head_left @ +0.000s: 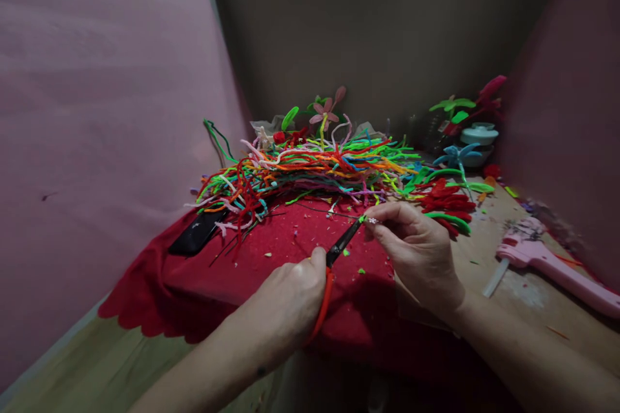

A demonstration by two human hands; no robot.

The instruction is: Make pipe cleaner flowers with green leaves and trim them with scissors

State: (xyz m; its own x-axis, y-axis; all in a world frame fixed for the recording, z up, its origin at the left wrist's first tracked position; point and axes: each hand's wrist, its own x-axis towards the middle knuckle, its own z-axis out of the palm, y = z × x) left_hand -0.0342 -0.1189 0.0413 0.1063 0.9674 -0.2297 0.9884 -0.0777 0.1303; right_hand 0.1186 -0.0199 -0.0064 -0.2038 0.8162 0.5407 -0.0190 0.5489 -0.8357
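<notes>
My left hand (293, 293) is closed round the orange handles of a pair of scissors (345, 242). Their dark blades point up and to the right, with the tips at a bit of green fuzz beside my right fingertips. Between the thumb and forefinger of my right hand (421, 255) is a small pale pink and white fuzzy piece (372, 221), pinched close to the blade tips. My fingers partly cover it. A thin dark wire seems to run leftward from there. Below both hands lies a red cloth (290, 239) dotted with green and pale scraps.
Behind my hands spreads a heap of coloured pipe cleaners (310, 171). A black phone-like slab (196, 232) rests at left. To the right are red fuzzy petals (445, 200), a pink glue gun (557, 264) and a pale blue lidded jar (479, 134). Fuzzy flowers (325, 113) stand at the back.
</notes>
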